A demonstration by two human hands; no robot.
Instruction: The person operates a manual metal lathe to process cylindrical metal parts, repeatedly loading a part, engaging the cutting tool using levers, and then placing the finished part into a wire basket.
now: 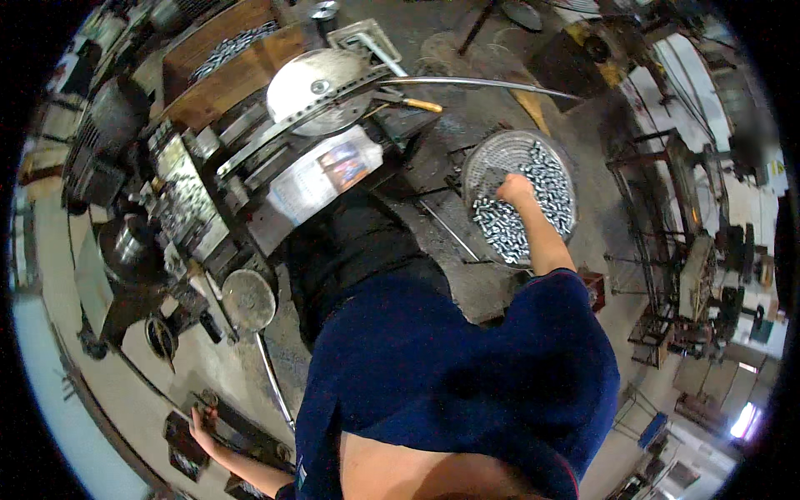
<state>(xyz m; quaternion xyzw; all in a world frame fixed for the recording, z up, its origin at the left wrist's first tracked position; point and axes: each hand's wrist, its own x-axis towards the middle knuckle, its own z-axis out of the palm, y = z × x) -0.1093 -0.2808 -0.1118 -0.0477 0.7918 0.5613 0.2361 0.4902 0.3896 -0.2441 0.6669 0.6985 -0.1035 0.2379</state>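
A round perforated metal basket (pixel 485 162) stands to my right, holding many small shiny metal cylinders (pixel 546 196). Inside it, at the bare left part of its bottom, my right hand (pixel 515 189) is closed with the fingers pointing down; whatever they hold is hidden. Far out at the lower left, my left hand (pixel 202 422) is closed round the end of a long dark bar (pixel 150 382), which slants up to the machine on my left. The fingers there are small and partly hidden.
Ahead lie a large metal disc (pixel 292 87), a perforated bar, a long shiny rod (pixel 475 82), a yellow-handled tool (pixel 422 105) and a printed sheet (pixel 321 179). A wooden box (pixel 187 58) with metal parts sits at the far left. Metal racks (pixel 667 208) stand right.
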